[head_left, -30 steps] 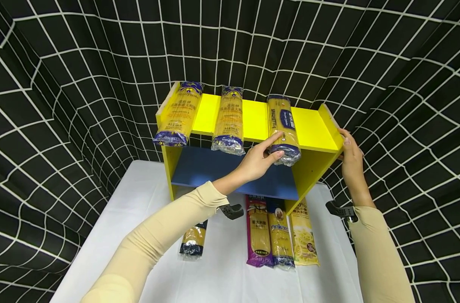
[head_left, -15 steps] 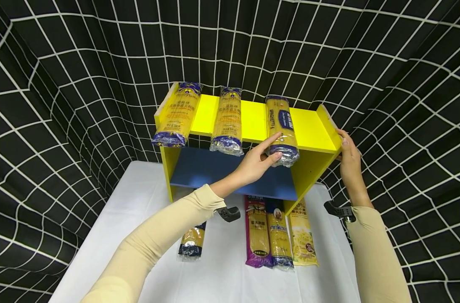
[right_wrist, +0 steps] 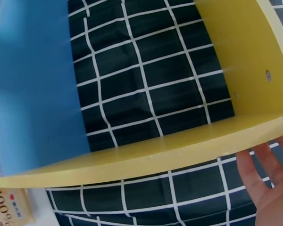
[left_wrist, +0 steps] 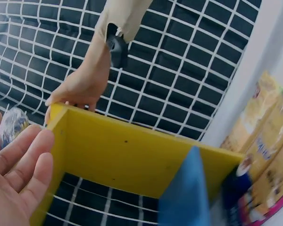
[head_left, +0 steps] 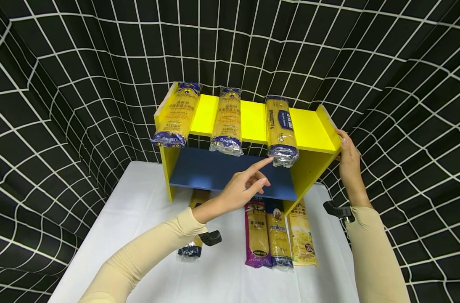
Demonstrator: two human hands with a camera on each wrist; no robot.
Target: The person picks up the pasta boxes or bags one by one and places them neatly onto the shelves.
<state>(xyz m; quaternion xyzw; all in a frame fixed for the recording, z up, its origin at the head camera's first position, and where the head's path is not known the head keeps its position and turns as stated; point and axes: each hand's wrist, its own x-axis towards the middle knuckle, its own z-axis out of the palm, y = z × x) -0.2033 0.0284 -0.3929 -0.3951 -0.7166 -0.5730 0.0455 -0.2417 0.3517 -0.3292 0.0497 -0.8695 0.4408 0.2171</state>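
Note:
My left hand (head_left: 239, 189) is below the front end of a blue-and-yellow spaghetti pack (head_left: 282, 130). Its index finger is extended close to the pack's crinkled end; the other fingers bend loosely, holding nothing. In the left wrist view, the fingers of my left hand (left_wrist: 23, 174) are relaxed. That pack lies on the yellow top of a shelf (head_left: 313, 126), overhanging its front edge. At the shelf's upper right corner, my right hand (head_left: 350, 168) grips the side panel. Two more spaghetti packs lie on top, one in the middle (head_left: 228, 120) and one at the left end (head_left: 178, 111).
The shelf has a blue middle board (head_left: 203, 170). On the white table (head_left: 139, 202), a purple-red pasta pack (head_left: 258, 235), a blue-ended one (head_left: 279, 235) and a cream one (head_left: 303, 235) stick out under it. Another pack (head_left: 190, 250) lies behind the left forearm. Black grid cloth (head_left: 112, 63) surrounds everything.
My left hand has let go of the right-hand spaghetti pack and moved down and left from it. The pack stays on the shelf top. My right hand keeps its place on the side panel.

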